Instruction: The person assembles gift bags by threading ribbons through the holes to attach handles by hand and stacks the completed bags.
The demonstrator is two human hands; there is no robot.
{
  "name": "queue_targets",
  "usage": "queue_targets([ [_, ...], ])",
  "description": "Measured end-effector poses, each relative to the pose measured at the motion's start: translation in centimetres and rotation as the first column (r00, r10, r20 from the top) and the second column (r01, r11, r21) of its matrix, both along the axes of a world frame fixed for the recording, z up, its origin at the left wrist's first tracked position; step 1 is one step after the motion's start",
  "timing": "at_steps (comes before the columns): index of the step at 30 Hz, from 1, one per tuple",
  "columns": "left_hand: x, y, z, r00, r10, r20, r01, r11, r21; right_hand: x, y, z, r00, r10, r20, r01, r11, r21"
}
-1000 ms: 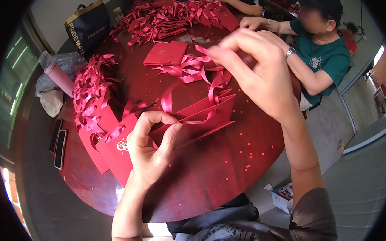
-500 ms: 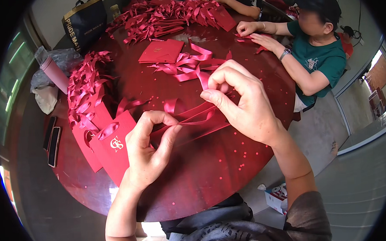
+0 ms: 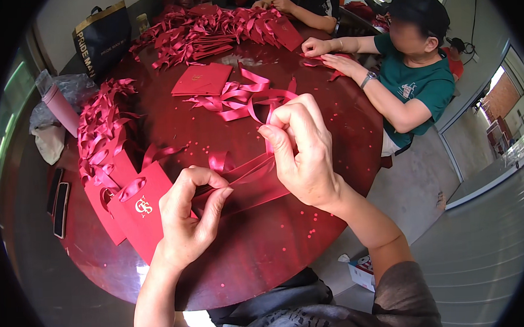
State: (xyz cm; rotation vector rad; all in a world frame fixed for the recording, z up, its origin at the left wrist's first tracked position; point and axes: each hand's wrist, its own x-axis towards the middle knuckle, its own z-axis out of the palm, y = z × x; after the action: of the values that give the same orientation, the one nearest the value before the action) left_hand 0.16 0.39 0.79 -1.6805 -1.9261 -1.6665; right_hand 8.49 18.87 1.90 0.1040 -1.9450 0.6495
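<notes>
A red paper gift bag (image 3: 258,200) lies between my hands at the near part of the table, its opening facing up. My left hand (image 3: 185,219) is closed, with thumb and forefinger pinching the bag's left rim. Just above the right end of the bag, my right hand (image 3: 305,156) pinches a dark pink ribbon (image 3: 269,144), which is partly hidden by the fingers. Another ribbon loop (image 3: 220,160) rises behind the bag's far side. Left of my left hand, a finished-looking red bag (image 3: 144,206) with a ribbon handle and gold emblem overlaps another bag.
Loose ribbons (image 3: 236,103) lie beside flat red bags (image 3: 202,80) mid-table. Ribboned bags are heaped along the left (image 3: 105,120) and far side (image 3: 209,34). Two phones (image 3: 61,210), a pink tumbler (image 3: 61,108) and a dark carrier bag (image 3: 105,44) stand left. A co-worker (image 3: 416,86) sits right.
The view has shifted, moving the scene left and slightly down. My right hand has turned and risen slightly with the ribbon; my left hand keeps its pinch on the bag.
</notes>
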Motion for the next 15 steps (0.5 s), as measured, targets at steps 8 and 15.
queue_targets([
  [8,-0.1,0.2,-0.2,0.991,0.018,0.133,-0.024,0.999,0.044,1.6,1.4,0.6,0.925,0.262,0.277,-0.168,0.933,-0.319],
  [15,0.1,0.0,0.1,0.982,-0.017,0.186,0.008,0.999,0.051,1.2,3.1,3.1,0.563,0.541,0.625,-0.310,0.839,-0.447],
])
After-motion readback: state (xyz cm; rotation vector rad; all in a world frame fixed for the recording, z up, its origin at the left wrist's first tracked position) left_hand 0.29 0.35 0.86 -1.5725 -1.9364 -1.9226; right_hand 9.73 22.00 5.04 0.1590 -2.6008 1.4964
